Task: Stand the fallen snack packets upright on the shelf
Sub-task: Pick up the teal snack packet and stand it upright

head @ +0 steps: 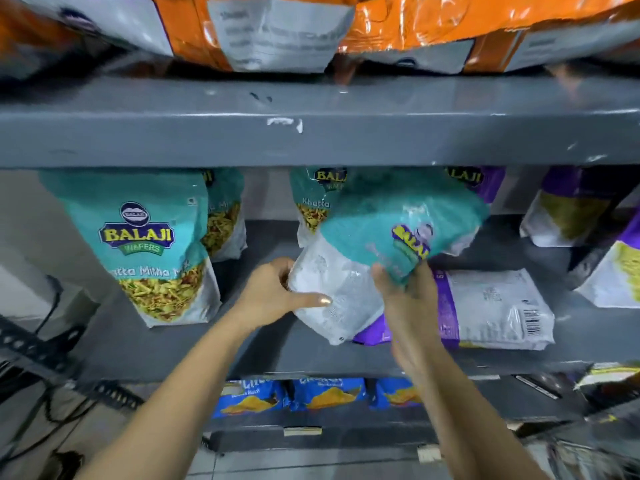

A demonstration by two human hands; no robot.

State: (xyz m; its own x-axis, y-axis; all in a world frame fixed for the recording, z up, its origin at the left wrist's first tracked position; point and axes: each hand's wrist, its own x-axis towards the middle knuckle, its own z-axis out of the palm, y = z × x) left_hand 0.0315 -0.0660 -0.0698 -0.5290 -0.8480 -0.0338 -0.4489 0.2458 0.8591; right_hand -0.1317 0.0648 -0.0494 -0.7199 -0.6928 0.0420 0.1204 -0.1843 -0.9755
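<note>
A teal and white snack packet (374, 251) hangs tilted above the middle of the grey shelf (263, 355), blurred by motion. My left hand (277, 292) grips its white lower end from the left. My right hand (408, 299) pinches its teal front edge from below. Under it a purple and white packet (491, 306) lies flat on its face. Teal packets stand upright at the left (149, 244) and behind (311, 202) the held one.
Purple packets (568, 209) stand at the right of the same shelf. Orange bags (311, 26) fill the shelf above, whose thick grey front edge (311, 140) overhangs. Blue packets (325, 393) sit on the shelf below. Black cables (55, 410) trail at the lower left.
</note>
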